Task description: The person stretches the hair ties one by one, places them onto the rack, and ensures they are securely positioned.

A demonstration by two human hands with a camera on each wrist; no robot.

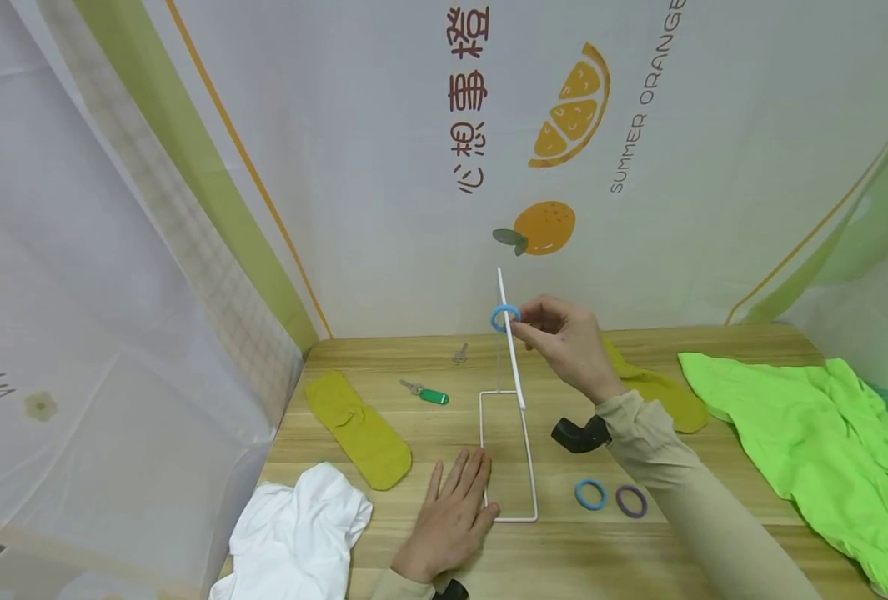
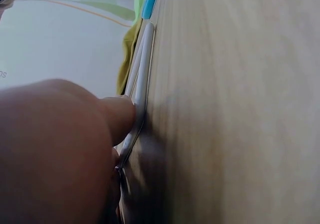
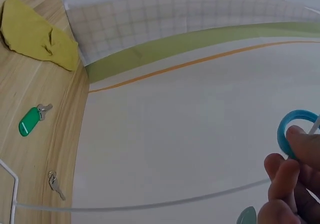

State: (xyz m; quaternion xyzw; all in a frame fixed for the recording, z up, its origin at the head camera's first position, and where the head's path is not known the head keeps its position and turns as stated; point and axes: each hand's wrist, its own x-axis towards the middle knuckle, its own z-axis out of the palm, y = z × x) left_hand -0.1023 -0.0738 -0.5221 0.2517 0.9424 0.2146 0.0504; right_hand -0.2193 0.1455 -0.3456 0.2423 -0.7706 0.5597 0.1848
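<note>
A white wire stand (image 1: 517,520) has a rectangular base on the table, a thin upright at its far end and a slanting top bar (image 1: 514,367). My right hand (image 1: 567,342) pinches a blue ring (image 3: 283,134) between thumb and fingers, and the bar runs across the ring's opening. With fingers spread out straight, my left hand (image 1: 449,521) presses down over the left side of the base. In the left wrist view its thumb (image 2: 122,114) touches the wire. Another blue ring (image 1: 578,492) and a purple ring (image 1: 619,500) lie to the right of the base.
Left of the stand are a yellow sock (image 1: 364,437), a green-tagged key (image 1: 433,397), a loose key (image 1: 460,354) and white cloth (image 1: 301,533). Another yellow sock (image 1: 669,400) and bright green cloth (image 1: 781,442) lie right. A printed curtain (image 1: 383,208) closes off the back.
</note>
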